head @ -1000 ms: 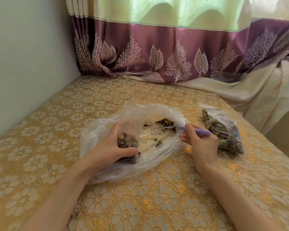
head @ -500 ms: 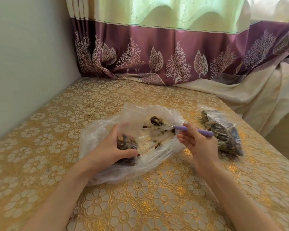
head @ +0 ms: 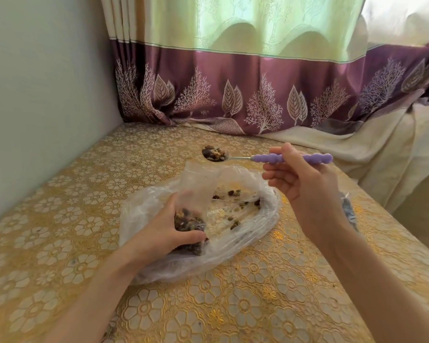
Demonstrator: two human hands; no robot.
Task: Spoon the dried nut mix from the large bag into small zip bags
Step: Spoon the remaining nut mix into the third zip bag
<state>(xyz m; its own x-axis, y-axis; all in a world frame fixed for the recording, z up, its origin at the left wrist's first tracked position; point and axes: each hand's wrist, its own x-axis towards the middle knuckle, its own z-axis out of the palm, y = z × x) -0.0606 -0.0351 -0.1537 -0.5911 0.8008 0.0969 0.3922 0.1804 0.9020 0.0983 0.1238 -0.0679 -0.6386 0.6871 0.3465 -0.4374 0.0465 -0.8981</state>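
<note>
The large clear bag [head: 253, 233] lies flattened on the table with a few loose nuts scattered inside it. My left hand [head: 164, 231] grips a small zip bag [head: 196, 189] upright over it; dark nut mix fills the bottom of the small bag and its mouth stands open. My right hand [head: 305, 184] pinches the purple handle of a spoon [head: 278, 158]. The spoon's bowl, heaped with nut mix [head: 214, 153], hovers just above and behind the small bag's mouth.
A filled small bag [head: 348, 209] lies at the right, mostly hidden behind my right forearm. The table wears a gold floral cloth [head: 60, 219]. A purple and green curtain [head: 258, 82] hangs at the back, a wall stands at the left, and the table's right edge drops off.
My right hand lifted the loaded spoon out of the large bag, up and toward the small bag's mouth. My left hand kept its hold on the small bag.
</note>
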